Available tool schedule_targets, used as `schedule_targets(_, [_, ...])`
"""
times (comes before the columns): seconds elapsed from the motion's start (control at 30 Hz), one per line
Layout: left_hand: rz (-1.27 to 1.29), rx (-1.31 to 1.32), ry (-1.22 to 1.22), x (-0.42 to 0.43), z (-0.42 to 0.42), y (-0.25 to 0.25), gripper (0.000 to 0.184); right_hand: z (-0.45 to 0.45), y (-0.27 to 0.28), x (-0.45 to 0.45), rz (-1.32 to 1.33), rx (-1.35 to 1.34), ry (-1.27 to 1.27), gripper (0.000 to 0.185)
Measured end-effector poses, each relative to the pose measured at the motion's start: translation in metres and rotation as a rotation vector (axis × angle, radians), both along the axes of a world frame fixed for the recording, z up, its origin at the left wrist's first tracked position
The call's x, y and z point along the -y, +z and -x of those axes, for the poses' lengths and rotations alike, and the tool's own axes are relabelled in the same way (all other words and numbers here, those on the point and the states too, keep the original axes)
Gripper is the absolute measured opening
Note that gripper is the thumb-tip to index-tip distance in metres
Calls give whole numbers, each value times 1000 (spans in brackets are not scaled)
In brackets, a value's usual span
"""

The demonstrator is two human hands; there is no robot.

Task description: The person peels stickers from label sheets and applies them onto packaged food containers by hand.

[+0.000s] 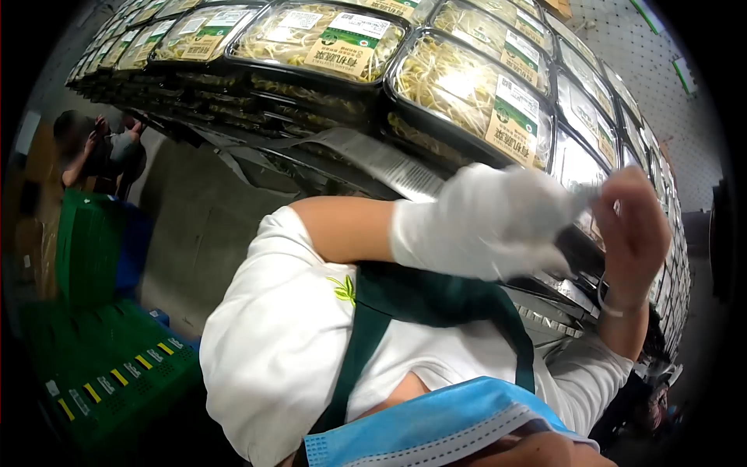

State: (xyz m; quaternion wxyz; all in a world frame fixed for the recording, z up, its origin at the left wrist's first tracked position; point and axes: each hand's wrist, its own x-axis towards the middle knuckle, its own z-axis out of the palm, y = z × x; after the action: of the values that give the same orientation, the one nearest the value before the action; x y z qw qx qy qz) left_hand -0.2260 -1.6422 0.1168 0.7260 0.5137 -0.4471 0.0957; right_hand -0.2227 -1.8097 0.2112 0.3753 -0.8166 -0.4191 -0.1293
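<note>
My left hand (506, 222) wears a white glove and reaches across my chest to the right. Motion smears its fingers, so their grip is unclear. Beside it, my bare right hand (634, 226) is raised with curled fingers. A small grey blur lies between the two hands; I cannot make out what it is. Just beyond them sits a black tray of bean sprouts (443, 78) under clear film with a green and brown label. Another sprout tray (272, 35) stands to its left. A pale printed strip (389, 167) hangs below the trays, partly behind my left hand.
Many stacked sprout trays fill the far side and curve round to the right. A green crate (117, 366) with yellow and white labels stands at lower left. Another person (101, 152) is at the far left, near a tall green crate (85, 241). Grey floor (206, 226) shows between.
</note>
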Motion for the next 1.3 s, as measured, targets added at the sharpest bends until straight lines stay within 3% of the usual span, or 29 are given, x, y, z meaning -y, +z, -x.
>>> schedule_targets(0.07, [5,-235,79,-16,7,-22,18,-17,-5,-10,54,-41,-182,6])
schedule_targets(0.2, [-173,-555,109,-68,27,-24,28,-90,-14,-52,300,-215,-159,19])
schedule_targets(0.3, [-162,-447,202,-86,24,-49,26,-110,-27,-82,510,-124,-296,26])
schedule_targets(0.4, [-145,-502,186,-104,22,-54,26,-125,-47,-83,658,222,-203,32])
schedule_targets(0.47, [1,-652,109,-107,26,-41,31,-121,-36,-89,828,-15,-411,36])
schedule_targets(0.53, [84,-671,38,-108,25,-36,35,-131,-39,-70,744,154,-399,35])
schedule_targets(0.6, [113,-614,-15,-110,21,-34,34,-133,-42,-59,520,133,-374,28])
schedule_targets(0.67, [102,-613,17,-109,19,-27,24,-101,-29,-76,297,-151,-141,19])
schedule_targets(0.73, [51,-738,35,-108,22,-15,17,-51,-33,-104,109,-30,157,15])
schedule_targets(0.8, [66,-578,117,-109,14,-21,8,-34,-31,-116,67,23,334,13])
schedule_targets(0.83, [227,-501,128,-104,12,-25,2,-37,-25,-114,80,74,283,13])
schedule_targets(0.87, [-11,-338,178,-114,3,-23,7,-56,-27,-112,-53,75,264,11])
schedule_targets(0.9, [76,-412,259,-106,2,-23,12,-80,-18,-105,-11,250,61,7])
schedule_targets(0.93, [165,-485,338,-98,2,-25,16,-116,-3,-96,123,256,-39,9])
schedule_targets(0.97, [201,-601,215,-102,-1,-30,15,-145,-4,-93,31,50,-189,15])
schedule_targets(1.03, [179,-528,233,-110,-3,-33,12,-198,-12,-79,455,-149,-477,30])
schedule_targets(1.07, [157,-456,257,-115,-5,-35,9,-210,-24,-79,457,68,-477,25])
schedule_targets(1.1, [-32,-337,371,-124,-8,-41,10,-218,-40,-77,524,94,-509,26])
schedule_targets(1.17, [-47,-337,220,-134,-11,-43,12,-216,-54,-82,586,276,-518,31])
schedule_targets(1.23, [124,-368,79,-129,-9,-44,15,-211,-45,-80,739,220,-609,35])
schedule_targets(1.3, [77,-490,66,-130,-3,-33,15,-213,-39,-69,895,140,-711,43])
